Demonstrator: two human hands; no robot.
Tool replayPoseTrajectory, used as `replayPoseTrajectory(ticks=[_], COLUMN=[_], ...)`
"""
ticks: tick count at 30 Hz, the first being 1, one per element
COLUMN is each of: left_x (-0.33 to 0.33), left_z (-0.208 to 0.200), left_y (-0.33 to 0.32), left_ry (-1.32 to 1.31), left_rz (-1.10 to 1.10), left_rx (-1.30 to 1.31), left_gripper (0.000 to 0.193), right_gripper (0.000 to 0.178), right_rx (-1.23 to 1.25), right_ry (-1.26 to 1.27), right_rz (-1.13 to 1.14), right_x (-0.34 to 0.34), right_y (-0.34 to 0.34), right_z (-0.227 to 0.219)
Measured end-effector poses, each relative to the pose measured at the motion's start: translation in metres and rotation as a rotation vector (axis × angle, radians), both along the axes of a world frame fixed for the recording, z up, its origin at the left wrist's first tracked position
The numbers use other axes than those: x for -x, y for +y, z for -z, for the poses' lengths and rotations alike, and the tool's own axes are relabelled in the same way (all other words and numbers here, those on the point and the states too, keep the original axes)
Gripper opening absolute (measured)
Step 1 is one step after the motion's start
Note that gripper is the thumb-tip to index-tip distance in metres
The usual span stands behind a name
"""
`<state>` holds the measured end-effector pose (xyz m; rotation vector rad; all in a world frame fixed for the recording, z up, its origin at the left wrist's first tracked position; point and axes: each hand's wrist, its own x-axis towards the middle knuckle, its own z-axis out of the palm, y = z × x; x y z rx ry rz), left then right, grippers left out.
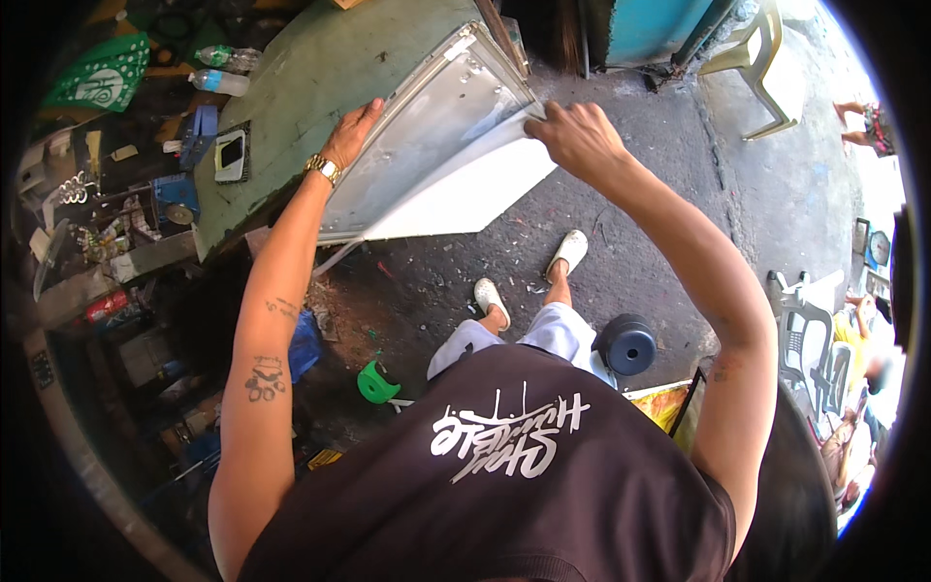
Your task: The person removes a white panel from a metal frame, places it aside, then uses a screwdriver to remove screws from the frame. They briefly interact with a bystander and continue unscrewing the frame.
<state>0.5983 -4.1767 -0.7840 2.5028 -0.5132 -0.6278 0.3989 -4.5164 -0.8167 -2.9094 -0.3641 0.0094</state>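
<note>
A rectangular grey panel with a thin metal frame (417, 131) is tilted up at the edge of the green worktable. My left hand (355, 136), with a gold watch on its wrist, steadies the frame at its left side. A white flexible sheet (475, 189) curves away from the panel along the side nearest me. My right hand (579, 139) pinches the sheet's edge near the frame's right corner. The sheet still lies against the panel at the lower left. My right fingertips partly hide the gripped edge.
On the green worktable (291, 87) lies a phone (231, 152); plastic bottles (220, 81) and cluttered tools are to the left. Below are my feet in white clogs (566, 254), a dark round stool (627, 344) and a green plastic piece (376, 383). A plastic chair (761, 73) stands far right.
</note>
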Motion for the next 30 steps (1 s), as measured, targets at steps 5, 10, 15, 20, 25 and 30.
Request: replayPoseTrajectory(ticks=[5,10,15,20,25,30], left_x=[0.003,0.006,-0.007,-0.016,0.019,0.036], left_z=[0.003,0.01,0.03,0.044,0.035,0.033], left_y=[-0.001,-0.001,0.0,-0.031,-0.071,-0.074], left_ry=[-0.009,-0.165,-0.342,-0.453,-0.433,-0.56], left_rz=[0.073,0.091,0.172,0.275,0.246,0.218], left_rx=[0.043,0.035,0.043,0.14,-0.156,-0.118], left_gripper=[0.082,0.073,0.07,0.06,0.037,0.039], right_gripper=[0.019,0.026,0.025,0.036,0.033,0.018], right_rx=[0.031,0.121,0.246,0.309,0.22,0.249], right_ry=[0.158,0.291,0.415,0.481,0.503,0.54], right_rz=[0.04,0.096,0.266,0.467,0.669,0.729], right_x=[0.118,0.23,0.321,0.409,0.486,0.59], right_y=[-0.021,-0.024,-0.02,0.021,0.075,0.109], right_z=[-0.002,-0.009,-0.018,-0.014,0.031,0.041])
